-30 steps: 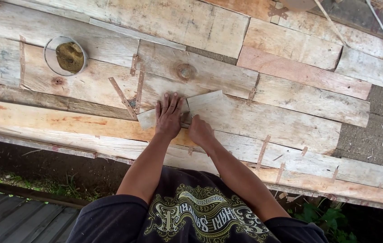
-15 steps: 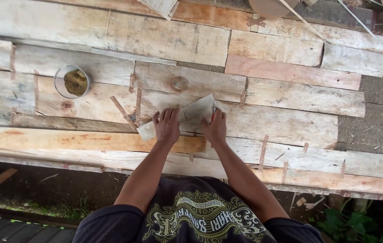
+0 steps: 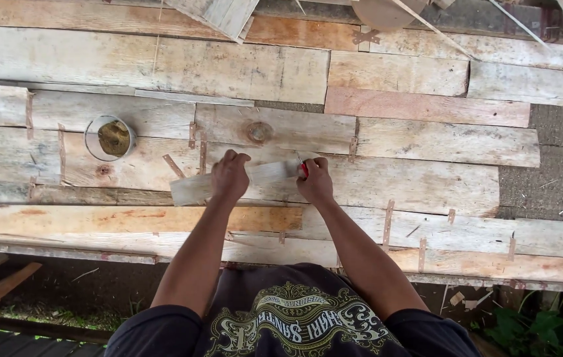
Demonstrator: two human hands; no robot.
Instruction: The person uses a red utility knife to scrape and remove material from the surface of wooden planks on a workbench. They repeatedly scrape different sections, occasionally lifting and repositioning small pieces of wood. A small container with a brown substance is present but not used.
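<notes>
A short pale wooden board (image 3: 192, 188) lies flat on a platform of old planks (image 3: 427, 185). My left hand (image 3: 228, 175) presses down on the middle of this board with fingers curled. At the board's right end my right hand (image 3: 313, 180) is closed around a small red pencil-like tool (image 3: 303, 168), its tip on the wood. Both forearms reach forward from my body at the bottom of the view.
A round metal tin (image 3: 110, 137) with brownish contents sits to the left on the planks. Loose boards (image 3: 218, 13) and a thin stick (image 3: 430, 30) lie at the far edge. Small wooden strips bridge the plank joints. Ground and plants show below the near edge.
The board has turned from tilted to lying level across the planks. My left hand now rests on its middle, and my right hand has moved to its right end with the red tool.
</notes>
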